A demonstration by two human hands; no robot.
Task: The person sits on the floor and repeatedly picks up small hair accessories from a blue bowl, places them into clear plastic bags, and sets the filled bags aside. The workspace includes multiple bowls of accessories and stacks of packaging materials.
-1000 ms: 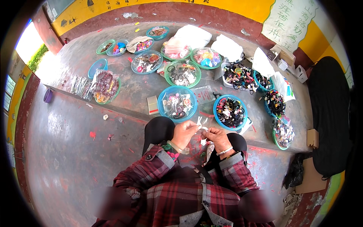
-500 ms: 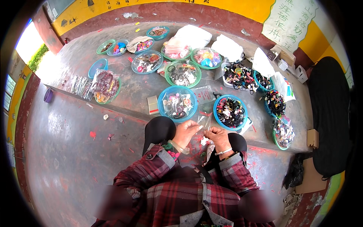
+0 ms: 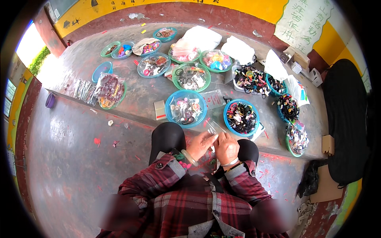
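Observation:
My left hand (image 3: pixel 200 146) and my right hand (image 3: pixel 227 148) meet above my knees, fingers pinched together. Between them is a small clear plastic bag (image 3: pixel 214 127), its far part sticking out past the fingertips. A bit of something white (image 3: pixel 213 149) shows beneath the fingers, mostly hidden by my hands. Just beyond my left hand sits a blue basket (image 3: pixel 168 119) of bagged hair ties and a pair of scissors. Past my right hand stands another blue basket (image 3: pixel 258 119), heaped with dark hair ties bearing small charms (image 3: pixel 241 118).
A low concrete step (image 3: pixel 139 93) holds several more baskets, including a green basket (image 3: pixel 210 81) with scissors. A white bin (image 3: pixel 235 84) of hair ties stands at the right, near white sacks (image 3: pixel 239 49). A small cardboard box (image 3: pixel 160 110) lies beside the near blue basket.
My hands have come closer together, and my right hand has turned over the bag's near end. The white piece that hung under my right hand is now mostly covered.

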